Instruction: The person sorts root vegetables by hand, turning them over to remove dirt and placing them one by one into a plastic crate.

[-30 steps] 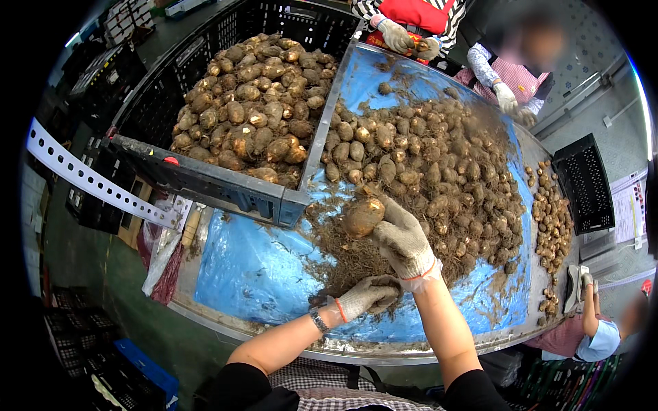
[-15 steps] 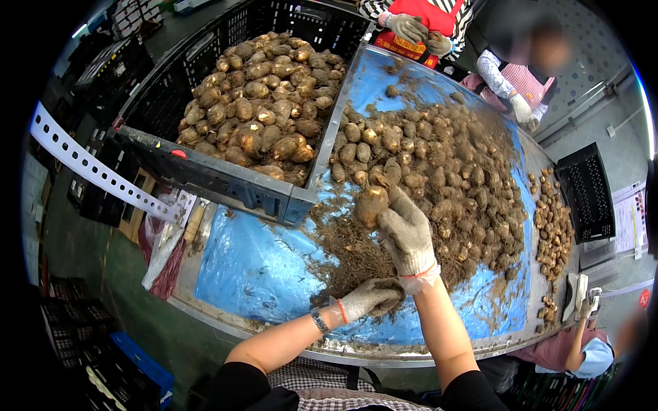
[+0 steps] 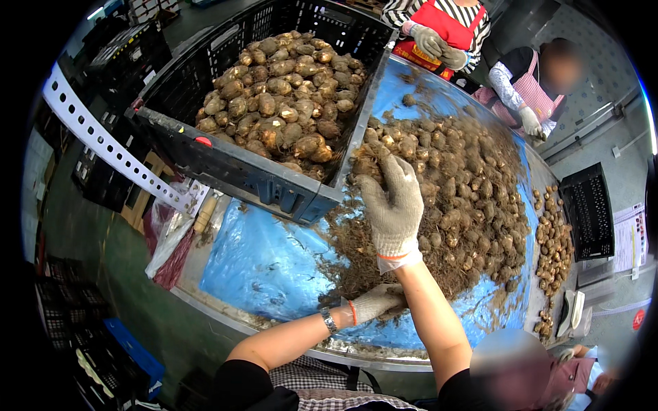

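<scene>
My right hand (image 3: 396, 212), in a dirty whitish knit glove, reaches over the far-left part of a pile of hairy brown taro corms (image 3: 456, 198), close to the crate's side. Its thumb and fingers are around a taro (image 3: 367, 163) at their tips. Low and near me, my left hand (image 3: 377, 303), gloved the same way, is curled over the blue plastic sheet (image 3: 264, 257). My right forearm covers part of its fingers, so whatever they hold is hidden. A black plastic crate (image 3: 247, 179) at the far left holds a heap of taro corms (image 3: 284, 99).
Fibrous root debris (image 3: 363, 257) lies between crate and pile. Smaller corms (image 3: 550, 236) line the table's right edge, near another black crate (image 3: 587, 209). Two people in gloves stand across the table; another is at the lower right. A perforated white metal strip (image 3: 113, 147) crosses at left.
My right hand has moved away from me, up toward the crate's side, with a taro at its fingertips. My left hand stays low. The view has shifted slightly.
</scene>
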`<state>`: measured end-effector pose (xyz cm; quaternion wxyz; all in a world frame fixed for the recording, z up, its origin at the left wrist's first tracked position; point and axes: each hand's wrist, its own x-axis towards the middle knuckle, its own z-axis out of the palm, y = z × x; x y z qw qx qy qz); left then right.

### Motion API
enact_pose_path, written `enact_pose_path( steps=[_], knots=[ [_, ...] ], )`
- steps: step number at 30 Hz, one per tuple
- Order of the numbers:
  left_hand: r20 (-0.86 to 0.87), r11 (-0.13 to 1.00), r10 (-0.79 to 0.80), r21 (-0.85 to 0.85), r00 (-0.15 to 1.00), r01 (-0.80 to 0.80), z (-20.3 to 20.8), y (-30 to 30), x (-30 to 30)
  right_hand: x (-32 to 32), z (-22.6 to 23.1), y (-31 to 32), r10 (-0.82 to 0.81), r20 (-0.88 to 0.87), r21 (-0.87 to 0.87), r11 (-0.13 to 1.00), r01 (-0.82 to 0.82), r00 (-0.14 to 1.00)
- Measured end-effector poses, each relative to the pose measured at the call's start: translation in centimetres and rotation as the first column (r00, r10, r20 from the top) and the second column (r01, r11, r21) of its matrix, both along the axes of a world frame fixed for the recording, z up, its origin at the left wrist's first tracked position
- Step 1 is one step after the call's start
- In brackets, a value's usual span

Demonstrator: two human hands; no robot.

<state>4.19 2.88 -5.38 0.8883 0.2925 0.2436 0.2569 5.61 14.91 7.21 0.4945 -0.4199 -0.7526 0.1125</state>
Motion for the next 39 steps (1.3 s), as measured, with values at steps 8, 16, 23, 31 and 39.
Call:
enact_pose_path(
  steps=[8,16,23,31,39],
  knots=[
    [-0.056,0.993,-0.118,0.014,0.991,0.119,-0.4,-0.1,0.5,-0.2,0.6,0.2,-0.057,0.128,0.041,0.998,0.052,0.990],
    [-0.116,0.987,-0.128,0.087,0.985,0.138,1.0,-0.2,-0.1,0.8,-1.9,-0.5,0.110,0.267,-0.457,0.889,0.025,0.957],
    [-0.062,0.984,-0.169,0.055,0.984,0.172,1.0,-0.4,-0.1,5.6,-0.3,-2.1,-0.090,-0.841,-0.512,0.455,-0.729,0.534],
    [-0.025,0.987,-0.158,0.031,0.987,0.159,0.7,-0.5,-0.1,7.1,0.3,-3.6,-0.086,-0.950,-0.309,0.376,-0.874,0.299],
    [-0.018,0.987,-0.153,0.056,0.988,0.153,0.8,0.1,-0.5,10.1,-5.0,-4.9,-0.351,-0.936,-0.100,0.352,-0.931,-0.032]
  ],
)
